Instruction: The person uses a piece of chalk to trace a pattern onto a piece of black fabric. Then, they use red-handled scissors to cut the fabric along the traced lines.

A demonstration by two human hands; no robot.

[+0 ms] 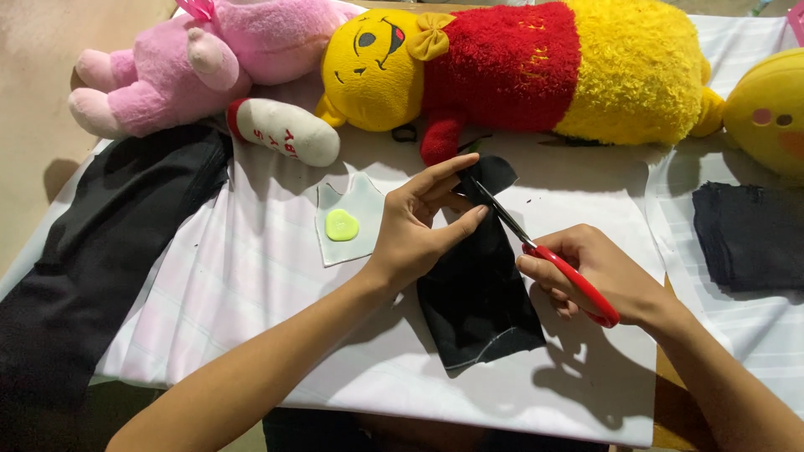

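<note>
My left hand (419,226) pinches the upper edge of a black fabric piece (477,293) lying on the white sheet (251,276). My right hand (599,280) grips red-handled scissors (544,255), whose blades point up-left into the top of the black fabric, close to my left fingertips. The fabric's lower edge shows a pale chalk line.
A pale paper pattern (347,222) with a lime chalk disc (342,224) lies left of my hand. A pink plush (209,59), a yellow-and-red bear plush (519,71) and a yellow plush (770,109) line the far edge. Black cloth lies at left (100,259) and right (749,234).
</note>
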